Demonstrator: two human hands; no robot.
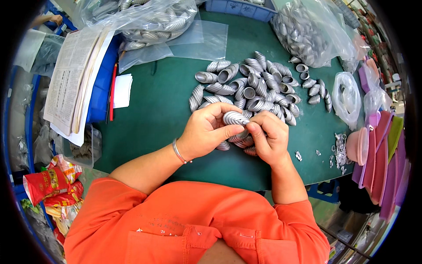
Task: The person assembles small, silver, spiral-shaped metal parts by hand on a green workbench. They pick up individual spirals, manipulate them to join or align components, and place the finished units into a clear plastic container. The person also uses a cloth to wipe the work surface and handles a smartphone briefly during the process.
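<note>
A grey, spirally ridged hollow metal part lies in my left hand, its fingers and thumb wrapped round it. At the right end of that part, my right hand pinches with thumb and forefinger; whether a small piece sits between those fingertips is hidden. Just beyond both hands spreads a heap of similar ridged metal parts, several showing open round ends. A few more ridged parts rest on the green table under my hands.
Clear plastic bags of ridged parts stand at the far edge, near a blue bin. Small metal pieces lie at right beside a pink bowl. Papers and a red pen are at left. Another person's hand shows far left.
</note>
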